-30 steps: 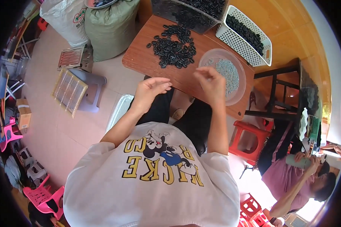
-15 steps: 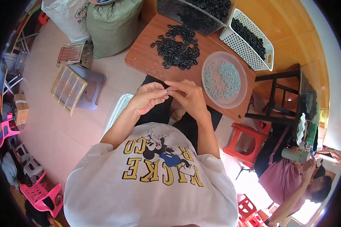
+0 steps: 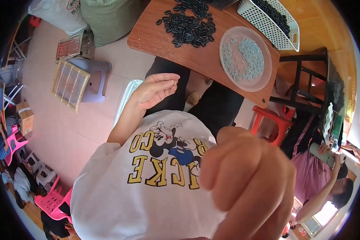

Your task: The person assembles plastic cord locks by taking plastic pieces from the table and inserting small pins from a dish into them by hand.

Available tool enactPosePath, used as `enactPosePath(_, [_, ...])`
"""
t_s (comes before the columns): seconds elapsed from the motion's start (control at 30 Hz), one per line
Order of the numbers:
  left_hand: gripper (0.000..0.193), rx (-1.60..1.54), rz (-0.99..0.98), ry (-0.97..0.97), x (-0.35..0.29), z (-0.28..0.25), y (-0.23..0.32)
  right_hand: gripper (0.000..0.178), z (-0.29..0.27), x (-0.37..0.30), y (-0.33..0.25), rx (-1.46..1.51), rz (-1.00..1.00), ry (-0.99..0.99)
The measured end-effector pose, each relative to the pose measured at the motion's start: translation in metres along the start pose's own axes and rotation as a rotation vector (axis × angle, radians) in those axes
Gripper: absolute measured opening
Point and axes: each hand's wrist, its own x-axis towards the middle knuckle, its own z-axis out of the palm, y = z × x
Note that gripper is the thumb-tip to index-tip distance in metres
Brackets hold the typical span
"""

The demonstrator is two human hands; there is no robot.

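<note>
My left hand (image 3: pixel 158 91) is above my lap, just off the table's near edge. Its thumb is pressed against the bent fingers, and whatever they may hold is too small to make out. Raised close in front of my shirt, my right hand (image 3: pixel 250 172) looks large and slightly blurred. Its fingers are curled inward, so anything inside is hidden. On the brown wooden table (image 3: pixel 148 38) lies a loose pile of small black oval parts (image 3: pixel 190 30). To the right of them, a round clear plastic tray (image 3: pixel 226 72) holds many small silvery screw-like pieces (image 3: pixel 252 56).
A white perforated basket (image 3: pixel 268 28) of black parts stands at the table's far right. Two full sacks (image 3: pixel 108 20) and a small stool with a bamboo rack (image 3: pixel 70 84) are on the left. A red stool (image 3: pixel 272 124) and another person (image 3: pixel 314 176) are on the right.
My hands were together over my lap, fingertips meeting. The right one has since come away, up and toward me; the left stays over my lap. The view has shifted, so the table sits higher.
</note>
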Motion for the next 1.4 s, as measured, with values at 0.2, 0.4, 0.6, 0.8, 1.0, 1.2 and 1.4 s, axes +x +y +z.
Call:
enactPosePath(0.2, [0.013, 0.017, 0.06, 0.001, -0.002, -0.01, 0.004, 0.02, -0.053, 0.021, 0.021, -0.664, 0.11, 0.247])
enactPosePath(0.4, [0.012, 0.014, 0.099, 0.025, -0.004, -0.017, 0.006, 0.02, -0.158, 0.009, 0.15, -1.483, 0.304, 0.117])
enactPosePath(0.6, [0.013, 0.009, 0.123, 0.068, -0.006, -0.025, 0.008, 0.017, -0.159, 0.003, 0.183, -1.583, 0.308, 0.022])
enactPosePath(0.8, [0.016, -0.015, 0.146, 0.112, -0.007, -0.022, 0.014, 0.014, -0.161, 0.001, 0.184, -1.615, 0.252, 0.037])
enactPosePath(1.0, [0.017, -0.033, 0.187, 0.098, -0.002, -0.014, 0.017, 0.015, -0.142, 0.006, 0.163, -1.238, 0.362, 0.29])
enactPosePath(1.2, [0.017, -0.026, 0.195, 0.088, 0.005, -0.008, 0.018, 0.014, -0.143, 0.001, 0.166, -1.295, 0.356, 0.16])
enactPosePath(1.4, [0.016, -0.027, 0.21, 0.151, 0.001, -0.004, 0.016, 0.018, -0.134, -0.003, 0.156, -1.185, 0.349, 0.217])
